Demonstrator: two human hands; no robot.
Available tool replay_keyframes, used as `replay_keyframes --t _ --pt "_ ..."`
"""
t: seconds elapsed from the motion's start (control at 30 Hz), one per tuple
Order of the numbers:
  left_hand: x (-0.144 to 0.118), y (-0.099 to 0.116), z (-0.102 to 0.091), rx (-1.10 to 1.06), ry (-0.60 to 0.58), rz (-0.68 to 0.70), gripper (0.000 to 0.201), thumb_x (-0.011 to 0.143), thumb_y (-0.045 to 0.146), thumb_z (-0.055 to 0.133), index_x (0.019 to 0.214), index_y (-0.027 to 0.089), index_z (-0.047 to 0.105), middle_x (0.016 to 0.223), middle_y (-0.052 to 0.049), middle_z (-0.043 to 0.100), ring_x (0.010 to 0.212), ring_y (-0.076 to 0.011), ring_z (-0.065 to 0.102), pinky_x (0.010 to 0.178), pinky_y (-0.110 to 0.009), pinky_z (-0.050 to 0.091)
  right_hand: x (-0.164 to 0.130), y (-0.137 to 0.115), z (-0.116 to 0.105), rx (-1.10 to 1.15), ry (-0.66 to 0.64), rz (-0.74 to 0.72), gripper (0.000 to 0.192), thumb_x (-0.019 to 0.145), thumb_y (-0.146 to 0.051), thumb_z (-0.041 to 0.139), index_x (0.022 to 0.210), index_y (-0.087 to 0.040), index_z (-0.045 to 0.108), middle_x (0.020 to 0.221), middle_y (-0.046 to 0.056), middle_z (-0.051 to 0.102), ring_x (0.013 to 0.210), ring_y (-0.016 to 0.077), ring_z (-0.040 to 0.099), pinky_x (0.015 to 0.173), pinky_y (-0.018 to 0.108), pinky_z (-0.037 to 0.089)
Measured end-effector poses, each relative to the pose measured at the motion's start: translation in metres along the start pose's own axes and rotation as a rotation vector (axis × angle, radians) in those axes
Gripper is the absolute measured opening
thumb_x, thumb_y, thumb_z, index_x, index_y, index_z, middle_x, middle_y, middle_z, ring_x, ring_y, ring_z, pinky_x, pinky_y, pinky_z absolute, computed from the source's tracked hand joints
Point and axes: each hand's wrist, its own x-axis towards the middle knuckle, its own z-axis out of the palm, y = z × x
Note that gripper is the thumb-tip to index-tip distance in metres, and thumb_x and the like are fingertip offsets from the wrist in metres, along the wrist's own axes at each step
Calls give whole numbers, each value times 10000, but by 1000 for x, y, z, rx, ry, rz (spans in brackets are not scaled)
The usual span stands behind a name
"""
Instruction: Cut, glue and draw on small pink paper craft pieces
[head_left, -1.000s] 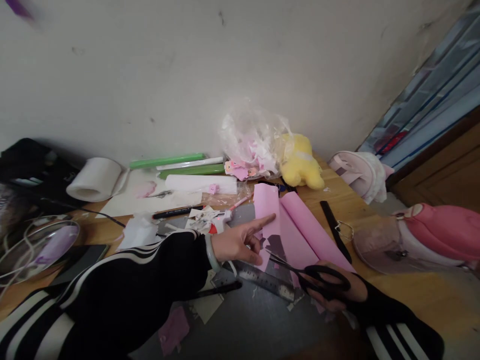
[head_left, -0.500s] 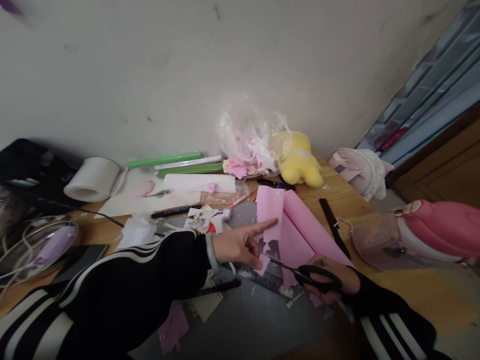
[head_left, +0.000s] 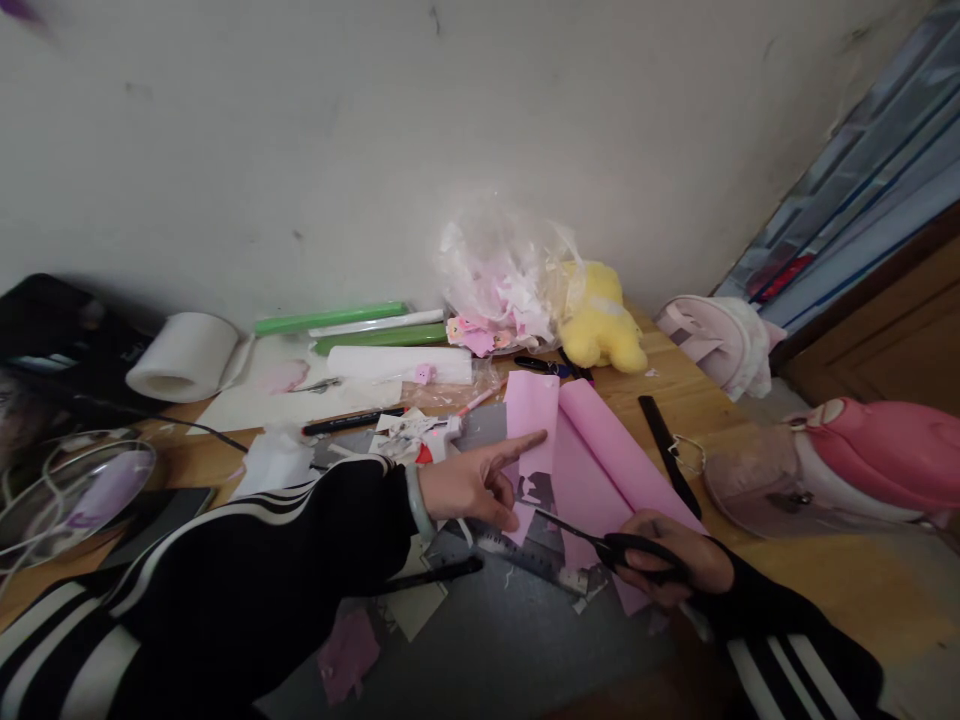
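Observation:
My left hand [head_left: 461,484] pinches a strip of pink paper [head_left: 534,408] between thumb and curled fingers. Its index finger stretches across the paper. In my right hand [head_left: 701,560] is a pair of scissors [head_left: 604,546] with black handles, fingers through the loops. The blades point left toward the strip's lower part, close to my left fingertips; whether they touch it is hard to tell. A partly unrolled pink paper roll [head_left: 630,455] lies just beyond the scissors. Beneath the hands, a clear ruler [head_left: 525,553] rests on a grey mat [head_left: 517,640].
Paper scraps, a black pen [head_left: 442,573] and a pink scrap [head_left: 349,652] lie on the mat. Behind stand a toilet roll [head_left: 184,356], green rolls [head_left: 330,318], a plastic bag [head_left: 502,270] and a yellow plush toy [head_left: 602,320]. A dark bar [head_left: 664,445] is at right.
My left hand and the pink strip have shifted slightly left. My right hand has drawn a little to the right with the scissors, and the roll's near edge has shifted.

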Motion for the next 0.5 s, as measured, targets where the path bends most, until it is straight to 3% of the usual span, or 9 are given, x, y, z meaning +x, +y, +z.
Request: replay_keyframes --t 0.1,0.17,0.2,0.27,0.37,0.5 --pt "-2 -3 -1 8 35 6 1056 533 88 715 1410 252 151 992 -58 615 540 -50 475 474 -184 331 -7 4 3 17 25 -60 525 644 -628 595 478 -144 479 286 -94 322 214 13 212 224 162 104" --pt "-5 -6 -2 16 61 -5 1014 524 57 700 1384 307 225 1299 -121 440 555 -30 483 489 -194 355 -11 7 7 37 55 -117 520 680 -631 562 515 -144 483 306 -96 328 219 14 215 226 159 114" --pt "-7 -8 -2 22 72 -18 987 519 44 694 1367 309 266 1353 -136 377 547 -24 484 491 -200 364 -14 8 10 48 72 -149 519 698 -634 541 527 -149 476 312 -99 323 220 14 214 228 158 120" --pt "-14 -11 -3 32 102 -49 912 510 29 690 1321 272 350 1317 -145 418 526 -28 490 492 -212 377 -17 10 16 76 103 -212 515 731 -643 494 541 -167 440 323 -109 301 222 13 201 237 157 135" --pt "-30 -16 -3 27 187 -66 700 516 35 691 1166 189 482 1028 -69 598 534 -51 487 529 -223 391 -18 12 26 108 111 -288 501 768 -643 441 558 -189 397 321 -115 280 229 20 191 252 159 153" --pt "-61 -18 3 -26 360 -38 419 532 75 702 918 151 558 716 43 548 588 -78 488 584 -225 395 -12 12 47 110 94 -351 493 781 -640 419 585 -188 417 323 -100 311 243 34 226 274 171 178"
